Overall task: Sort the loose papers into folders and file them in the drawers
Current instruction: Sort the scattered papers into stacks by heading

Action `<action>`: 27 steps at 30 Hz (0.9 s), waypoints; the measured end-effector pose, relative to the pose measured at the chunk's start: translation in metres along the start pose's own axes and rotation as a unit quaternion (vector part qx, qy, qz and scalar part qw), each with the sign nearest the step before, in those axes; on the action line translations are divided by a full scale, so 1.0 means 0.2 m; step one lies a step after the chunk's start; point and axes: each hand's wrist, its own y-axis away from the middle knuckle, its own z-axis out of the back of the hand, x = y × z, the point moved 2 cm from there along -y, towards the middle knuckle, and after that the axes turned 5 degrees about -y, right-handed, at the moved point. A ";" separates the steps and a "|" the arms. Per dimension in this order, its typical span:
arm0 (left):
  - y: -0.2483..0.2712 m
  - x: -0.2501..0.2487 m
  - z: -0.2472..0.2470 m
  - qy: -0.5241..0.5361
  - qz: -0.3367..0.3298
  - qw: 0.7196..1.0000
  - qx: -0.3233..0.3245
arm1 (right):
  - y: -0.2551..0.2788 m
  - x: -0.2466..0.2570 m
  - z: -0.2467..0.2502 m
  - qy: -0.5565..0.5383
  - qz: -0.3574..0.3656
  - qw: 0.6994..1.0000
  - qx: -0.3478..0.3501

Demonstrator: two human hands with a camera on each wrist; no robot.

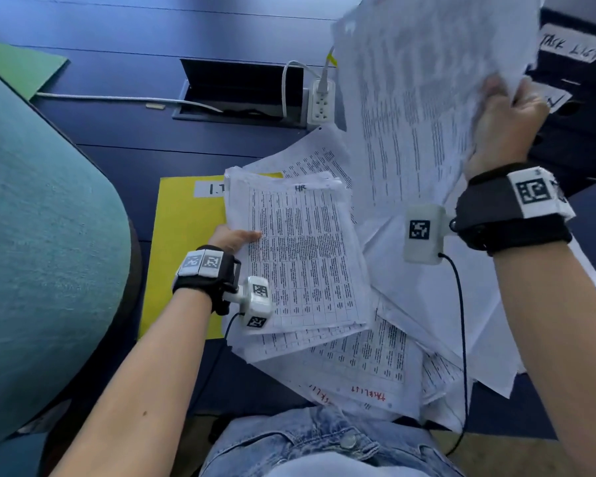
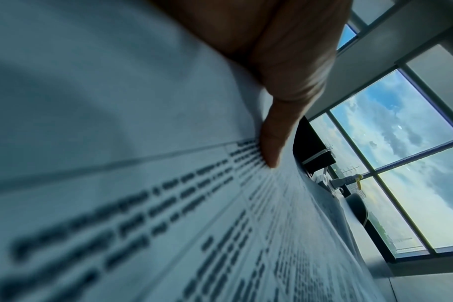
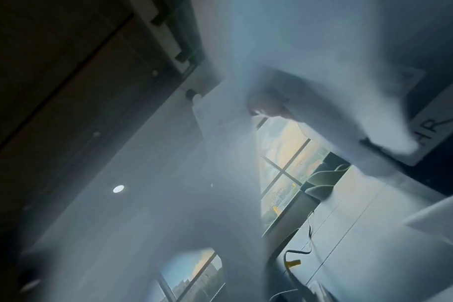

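My left hand (image 1: 236,237) grips the left edge of a stack of printed sheets (image 1: 300,256) marked HR, its thumb (image 2: 272,143) lying on top of the page (image 2: 168,204). The stack lies partly over a yellow folder (image 1: 183,256) labelled I.T. My right hand (image 1: 506,122) grips a thick bundle of papers (image 1: 424,98) raised above the desk. In the right wrist view that bundle (image 3: 311,51) shows only as a pale blur. More loose sheets (image 1: 369,366), some with red TASK LIST writing, spread beneath toward my lap.
Black binders (image 1: 578,98), one labelled TASK LIST, stand at the right; an HR label (image 3: 435,126) shows in the right wrist view. A white power strip (image 1: 320,101) and cable box (image 1: 241,91) sit mid-desk. A green folder (image 1: 18,67) lies far left, a teal chair (image 1: 42,235) beside me.
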 end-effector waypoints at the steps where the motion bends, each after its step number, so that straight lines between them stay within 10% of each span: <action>1: 0.01 -0.01 0.00 0.008 -0.006 1.000 0.003 | 0.00 0.00 0.01 -0.043 -0.018 0.999 -0.009; 16: -0.01 -0.06 0.01 0.078 -0.074 0.993 0.042 | 0.77 -0.66 0.01 0.367 -0.219 0.880 0.206; 27: -0.08 -0.05 -0.03 0.049 -0.058 0.997 -0.007 | 0.21 -0.72 -0.32 0.528 -0.183 0.787 0.261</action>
